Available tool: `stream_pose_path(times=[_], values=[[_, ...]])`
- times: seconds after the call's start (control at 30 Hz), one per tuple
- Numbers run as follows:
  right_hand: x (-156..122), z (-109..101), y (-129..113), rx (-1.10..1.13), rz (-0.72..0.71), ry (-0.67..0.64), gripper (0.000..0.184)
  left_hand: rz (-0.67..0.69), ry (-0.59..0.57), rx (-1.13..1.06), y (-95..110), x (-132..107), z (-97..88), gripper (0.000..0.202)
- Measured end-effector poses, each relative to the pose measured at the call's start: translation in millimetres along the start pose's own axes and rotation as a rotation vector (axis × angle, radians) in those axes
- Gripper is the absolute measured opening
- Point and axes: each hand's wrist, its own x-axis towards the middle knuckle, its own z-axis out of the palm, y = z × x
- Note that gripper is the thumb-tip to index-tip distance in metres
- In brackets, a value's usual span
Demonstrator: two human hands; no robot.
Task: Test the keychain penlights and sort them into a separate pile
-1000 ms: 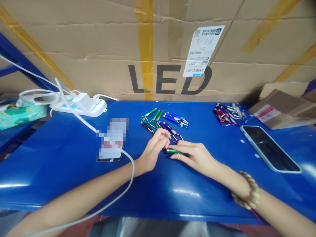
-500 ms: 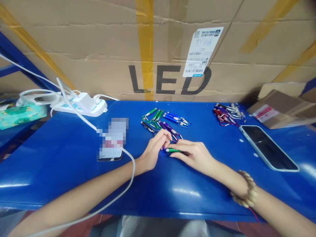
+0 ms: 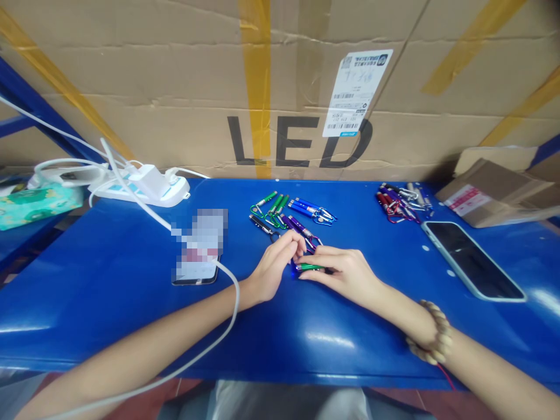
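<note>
My right hand [image 3: 350, 271] pinches a green mini flashlight [image 3: 310, 266] between thumb and fingers, its end pointing left; the fingers cover its other end. My left hand [image 3: 276, 262] is just left of that end, fingers curled inward, and whatever they may hold is hidden. A bluish glow shows on the table between both hands. Just beyond the fingers lie purple mini flashlights [image 3: 298, 224] with carabiner clips, partly covered by my hands. A black flashlight [image 3: 261, 224], several green ones [image 3: 278, 205] and blue ones [image 3: 306, 206] lie behind.
A second pile of mini flashlights [image 3: 396, 204] lies at the back right, near a phone [image 3: 475, 259] and a small carton [image 3: 485, 192]. A phone [image 3: 199, 274] with a white cable [image 3: 234, 315] crossing my left forearm is left. A power strip [image 3: 170, 192] sits behind it.
The green flashlight has shifted very slightly to the right with my right hand, and the bluish glow below its end shows more. My left hand stays nearly in place.
</note>
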Motion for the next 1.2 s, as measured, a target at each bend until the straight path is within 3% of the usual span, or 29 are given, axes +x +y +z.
stream_pose_path(times=[0.73, 1.2], values=[[0.0, -1.7, -0.2, -0.054, -0.011, -0.058, 0.040, -0.019, 0.013, 0.156, 3.8, 0.9, 0.2, 0.032], [0.4, -0.8, -1.8, -0.050, 0.000, -0.090, 0.027, -0.024, 0.032, 0.129, 4.8, 0.6, 0.7, 0.031]])
